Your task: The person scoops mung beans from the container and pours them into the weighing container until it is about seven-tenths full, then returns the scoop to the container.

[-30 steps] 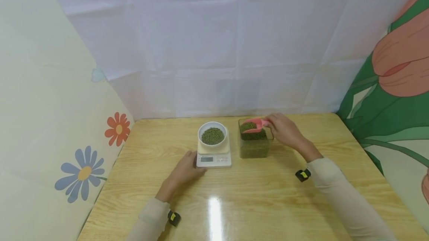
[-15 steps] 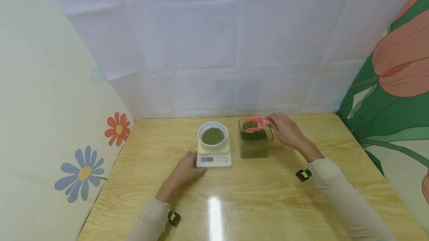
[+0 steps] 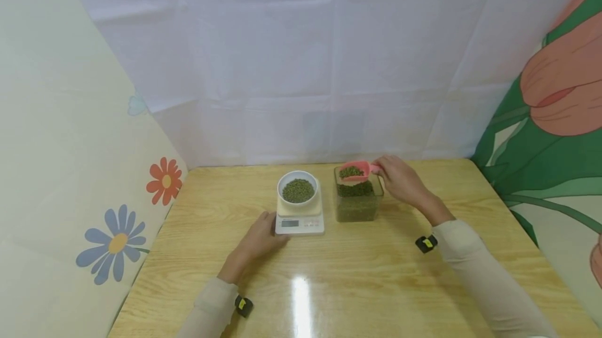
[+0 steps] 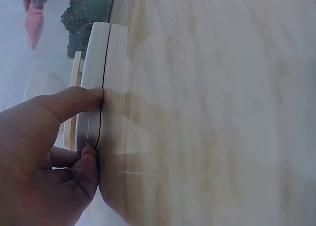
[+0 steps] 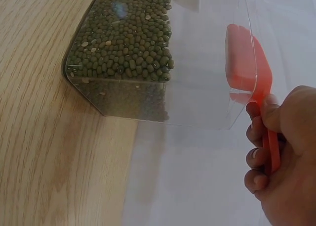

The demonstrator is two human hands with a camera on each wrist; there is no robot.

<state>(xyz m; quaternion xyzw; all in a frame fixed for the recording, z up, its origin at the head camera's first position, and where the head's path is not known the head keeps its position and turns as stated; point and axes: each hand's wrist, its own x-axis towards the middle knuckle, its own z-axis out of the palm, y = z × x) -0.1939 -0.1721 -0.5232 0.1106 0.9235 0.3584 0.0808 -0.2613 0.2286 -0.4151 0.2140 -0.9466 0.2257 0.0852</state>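
Note:
My right hand (image 3: 401, 181) grips the handle of a pink scoop (image 5: 247, 63), its fingers curled round it in the right wrist view. Green mung beans (image 3: 351, 171) lie in the scoop, which is raised at rim height over a clear square container (image 3: 356, 212). More mung beans (image 5: 123, 43) fill the lower part of that container. To its left stands a white kitchen scale (image 3: 308, 227) bearing a white bowl (image 3: 280, 191) with mung beans in it. With thumb and curled fingers, my left hand (image 4: 44, 142) holds the scale's front left corner.
The wooden table (image 3: 367, 280) ends at a white cloth backdrop (image 3: 263, 66) just behind the container. Flower-printed panels (image 3: 47, 171) flank it on the left and right. Small black devices (image 3: 426, 244) hang at both wrists.
The scoop with its beans has risen slightly from inside the container to the level of its rim. My left hand, the scale and the bowl have stayed in place.

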